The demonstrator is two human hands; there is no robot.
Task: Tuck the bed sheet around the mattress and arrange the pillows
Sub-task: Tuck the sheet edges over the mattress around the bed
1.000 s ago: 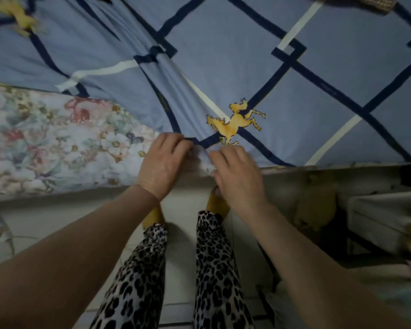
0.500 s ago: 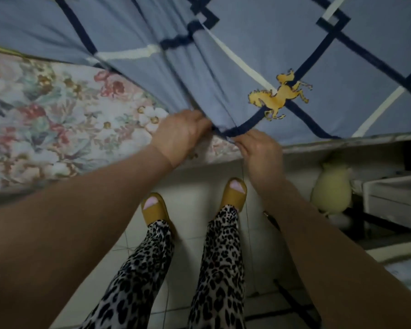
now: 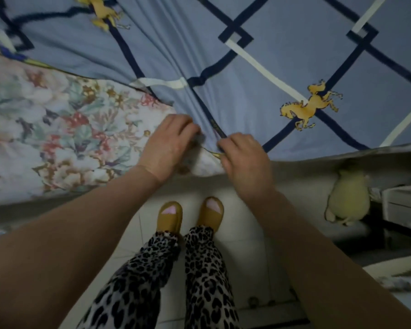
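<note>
Both hands meet at the near edge of the bed. The left hand [image 3: 169, 143] and right hand [image 3: 244, 157] each curl their fingers around the hem of a blue bed sheet [image 3: 282, 55], patterned with dark lattice lines and yellow horses. It covers the right of a floral mattress [image 3: 45, 131], whose left lies bare. Below, yellow slippers [image 3: 170, 216] stand on a pale floor.

Blue sheet [image 3: 282, 55] over floral mattress [image 3: 45, 129]

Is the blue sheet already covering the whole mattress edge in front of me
No, the blue sheet stops near the left hand, and the floral mattress lies bare beyond it.
</note>
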